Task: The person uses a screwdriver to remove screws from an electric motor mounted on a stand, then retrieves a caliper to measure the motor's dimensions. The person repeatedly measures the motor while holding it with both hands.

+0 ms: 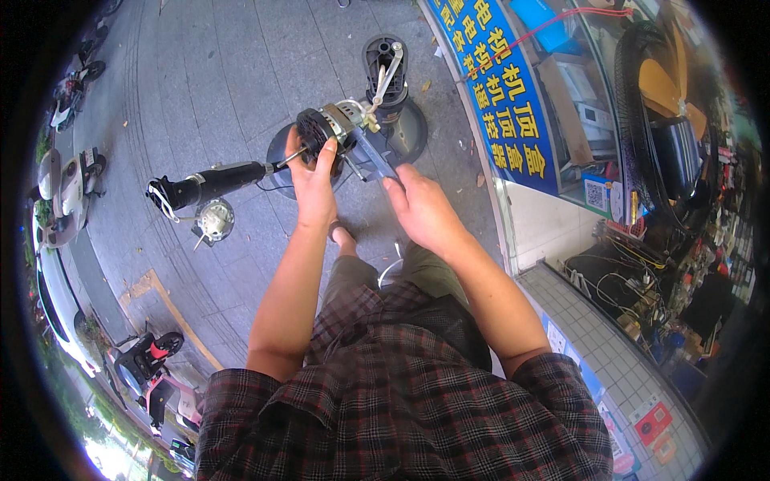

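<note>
My left hand (314, 188) is closed around a fan motor (315, 135) with a round black housing and a metal frame; a thin shaft sticks out by the thumb. My right hand (423, 207) is wrapped round the near end of a flat, pale bluish bar-like tool (372, 154). Its far end meets the motor's metal side; whether it is steel or plastic I cannot tell. Beyond the motor, a jointed metal link (388, 78) reaches toward a black oval fan-stand part (386, 53). The contact between motor and link is hard to make out.
A black fan pole (210, 183) with loose white wire extends left, above a second, silvery motor (215, 220). Round dark bases (407, 132) stand on the paving. At right are a blue sign (501, 96), a glass counter and a cluttered bench (642, 280). Scooters (68, 192) are parked at left.
</note>
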`<state>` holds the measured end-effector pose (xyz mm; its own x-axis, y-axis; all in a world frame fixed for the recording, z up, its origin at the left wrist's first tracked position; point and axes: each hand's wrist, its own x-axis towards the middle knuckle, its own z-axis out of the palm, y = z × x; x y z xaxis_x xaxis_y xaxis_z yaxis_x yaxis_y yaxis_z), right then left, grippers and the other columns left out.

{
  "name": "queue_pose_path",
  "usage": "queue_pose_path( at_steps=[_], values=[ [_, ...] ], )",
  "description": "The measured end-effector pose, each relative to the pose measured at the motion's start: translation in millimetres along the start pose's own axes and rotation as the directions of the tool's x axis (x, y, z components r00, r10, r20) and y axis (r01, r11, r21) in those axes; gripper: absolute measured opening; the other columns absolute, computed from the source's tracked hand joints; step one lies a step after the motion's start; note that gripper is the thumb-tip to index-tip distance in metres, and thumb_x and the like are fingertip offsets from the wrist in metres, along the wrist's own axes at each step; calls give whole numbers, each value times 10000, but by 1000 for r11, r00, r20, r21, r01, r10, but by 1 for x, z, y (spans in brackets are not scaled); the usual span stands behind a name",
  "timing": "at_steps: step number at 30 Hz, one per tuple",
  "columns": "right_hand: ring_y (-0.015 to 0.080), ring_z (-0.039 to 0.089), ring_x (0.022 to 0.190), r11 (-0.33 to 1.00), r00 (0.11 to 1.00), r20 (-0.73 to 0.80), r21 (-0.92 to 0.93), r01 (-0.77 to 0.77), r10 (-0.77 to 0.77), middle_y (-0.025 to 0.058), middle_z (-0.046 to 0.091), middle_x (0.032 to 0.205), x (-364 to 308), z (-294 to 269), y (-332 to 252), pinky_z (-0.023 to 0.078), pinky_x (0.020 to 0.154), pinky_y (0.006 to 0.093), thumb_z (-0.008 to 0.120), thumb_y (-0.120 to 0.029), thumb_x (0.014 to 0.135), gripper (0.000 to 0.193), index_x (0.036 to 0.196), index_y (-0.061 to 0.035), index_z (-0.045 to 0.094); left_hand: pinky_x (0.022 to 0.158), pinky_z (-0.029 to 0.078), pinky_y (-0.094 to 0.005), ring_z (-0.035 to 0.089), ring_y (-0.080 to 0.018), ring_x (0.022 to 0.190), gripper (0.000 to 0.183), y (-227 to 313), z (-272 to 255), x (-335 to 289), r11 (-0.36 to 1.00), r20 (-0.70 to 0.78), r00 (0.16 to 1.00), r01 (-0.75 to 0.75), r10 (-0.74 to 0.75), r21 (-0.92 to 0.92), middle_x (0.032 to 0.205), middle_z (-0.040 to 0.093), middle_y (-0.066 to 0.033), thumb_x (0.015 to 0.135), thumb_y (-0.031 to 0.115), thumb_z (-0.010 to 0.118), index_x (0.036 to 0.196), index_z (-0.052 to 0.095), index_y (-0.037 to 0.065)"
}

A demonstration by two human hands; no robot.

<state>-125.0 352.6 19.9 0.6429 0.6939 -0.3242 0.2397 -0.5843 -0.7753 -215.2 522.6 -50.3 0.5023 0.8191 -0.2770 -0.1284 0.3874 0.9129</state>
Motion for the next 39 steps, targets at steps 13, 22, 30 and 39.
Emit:
queue_pose_path(
  at_steps=[13, 22, 30, 39],
  values=[
    [523, 678, 892, 1000, 1000, 21, -12, -8, 9, 323, 697, 920, 0, 0, -1, 522, 784, 594, 566, -265, 1062, 305, 1099, 37, 580, 1146, 411, -369, 520, -239, 1336, 784, -2, -3, -1, 1000, 9, 1000, 12, -11, -10, 1484, 511, -166, 985, 111, 743, 1607, 277, 12],
    [529, 665, 843, 1000, 1000, 16, -8, 16, -16, 329, 681, 870, 1, -1, 0, 510, 768, 602, 571, -237, 1059, 287, 1061, 50, 567, 1141, 419, -368, 529, -230, 1327, 768, 1, 0, -3, 999, 9, 1000, 30, -30, -35, 1479, 519, -152, 992, 104, 731, 1607, 276, 34],
    [527, 670, 851, 1000, 1000, 13, 14, 17, -17, 329, 685, 875, 0, -1, 0, 517, 769, 596, 573, -237, 1057, 286, 1074, 49, 568, 1133, 424, -366, 531, -228, 1324, 770, 4, 1, -5, 999, -5, 999, 47, -48, -20, 1472, 524, -150, 989, 113, 739, 1604, 280, 40],
    [518, 667, 878, 1000, 1000, -2, 1, 1, -1, 311, 682, 873, 0, 0, -1, 517, 757, 562, 580, -244, 1058, 275, 1080, 30, 577, 1137, 414, -370, 529, -230, 1315, 768, 0, -1, -5, 999, -14, 999, 35, -36, -19, 1456, 528, -149, 981, 118, 747, 1595, 295, 26]
  ],
)
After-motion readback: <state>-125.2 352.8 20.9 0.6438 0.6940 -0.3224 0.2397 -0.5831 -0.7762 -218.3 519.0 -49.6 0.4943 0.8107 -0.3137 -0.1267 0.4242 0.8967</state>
